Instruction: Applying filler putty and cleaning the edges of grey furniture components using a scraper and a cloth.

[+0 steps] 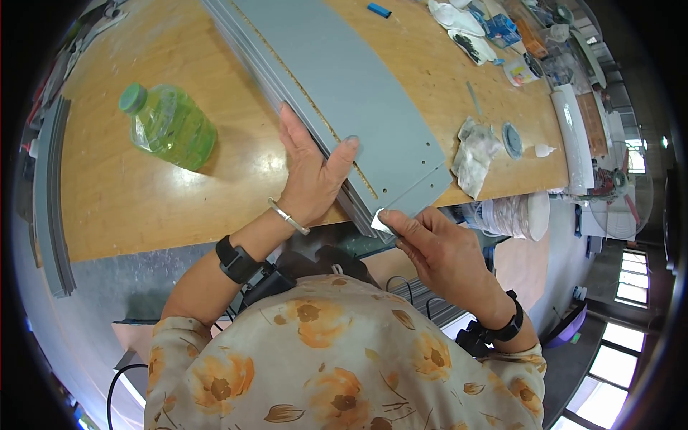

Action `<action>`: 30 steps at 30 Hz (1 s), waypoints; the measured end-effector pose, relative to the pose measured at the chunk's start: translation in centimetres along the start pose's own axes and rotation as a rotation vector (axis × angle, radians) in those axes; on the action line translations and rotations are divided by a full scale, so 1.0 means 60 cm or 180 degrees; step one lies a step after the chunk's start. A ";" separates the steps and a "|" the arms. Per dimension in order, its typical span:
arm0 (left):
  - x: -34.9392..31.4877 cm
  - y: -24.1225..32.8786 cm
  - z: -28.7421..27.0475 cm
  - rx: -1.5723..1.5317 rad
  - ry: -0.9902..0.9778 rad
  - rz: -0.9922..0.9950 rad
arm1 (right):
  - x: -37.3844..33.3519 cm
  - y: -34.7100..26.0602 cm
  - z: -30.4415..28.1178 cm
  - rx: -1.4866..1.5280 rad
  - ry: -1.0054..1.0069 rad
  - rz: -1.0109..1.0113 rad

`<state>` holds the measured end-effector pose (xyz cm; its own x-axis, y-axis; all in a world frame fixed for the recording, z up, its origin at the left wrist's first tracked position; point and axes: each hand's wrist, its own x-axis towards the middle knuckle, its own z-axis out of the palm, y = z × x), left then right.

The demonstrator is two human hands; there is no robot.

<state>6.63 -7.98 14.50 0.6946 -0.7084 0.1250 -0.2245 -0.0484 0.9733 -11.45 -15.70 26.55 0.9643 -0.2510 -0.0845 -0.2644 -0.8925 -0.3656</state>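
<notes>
Grey panel (373, 86) lies slantwise on the wooden tabletop (236, 208), its near corner jutting just past the edge toward the body. We judge the overhang leaves that corner reachable from the front and side. Long side shows layered ridges; we cannot tell one piece from several stacked.

Left hand (312, 168): fingers spread along the ridged side, thumb across the top face beside a tan-speckled line (308, 94). Not wrapped round; we read it as a steadying brace.

Right hand (443, 247): thumb and fingers pinched narrow on a small white scrap (379, 221), which meets the near corner. A short grip, likely for control in a tight place. Cloth, paper or something stiffer, we cannot tell.

Left of the panel, well apart, a green-capped bottle (172, 129) of green liquid stands clear of both arms. Right side, within easy reach by our reckoning: crumpled whitish cloth (474, 158), and just beside it a round grey lid (512, 140).
</notes>
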 end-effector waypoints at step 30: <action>-0.001 0.008 0.000 -0.0077 0.0042 0.0057 | 0.016 -0.037 -0.037 -0.1052 -0.0670 -0.0082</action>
<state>6.45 -7.96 14.94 0.6997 -0.6996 0.1448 -0.2203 -0.0185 0.9752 -10.00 -14.80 29.31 0.9439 -0.1753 -0.2799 -0.1980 -0.9787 -0.0546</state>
